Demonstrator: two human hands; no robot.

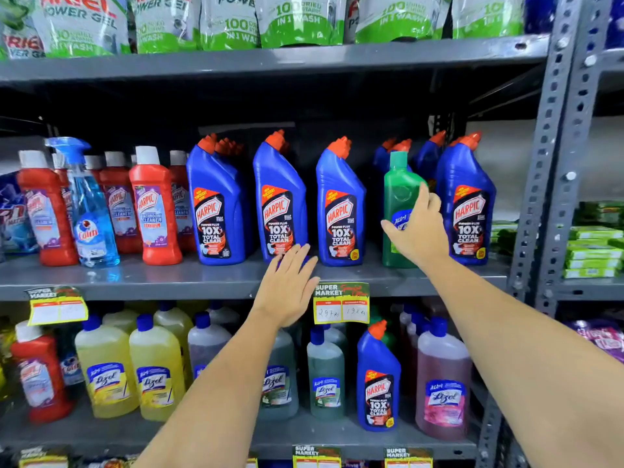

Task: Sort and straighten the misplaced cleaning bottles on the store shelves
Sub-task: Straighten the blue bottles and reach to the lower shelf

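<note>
Middle shelf (169,282): green bottle among blue bottles.
The right hand (417,228) wraps the green bottle (400,190), thumb left, fingers right, between two blue bottles (339,204) at the shelf's right end. The left hand (287,285) lies flat, fingers together, at the shelf edge near another blue bottle.

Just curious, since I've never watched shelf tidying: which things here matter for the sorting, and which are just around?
Part of the job:
- green plastic Lizol bottle among the blue Harpic row, right hand on it
- blue Harpic bottle among the Lizol bottles below
- left hand

Just around:
- Ariel pouches
- yellow price tag
</note>
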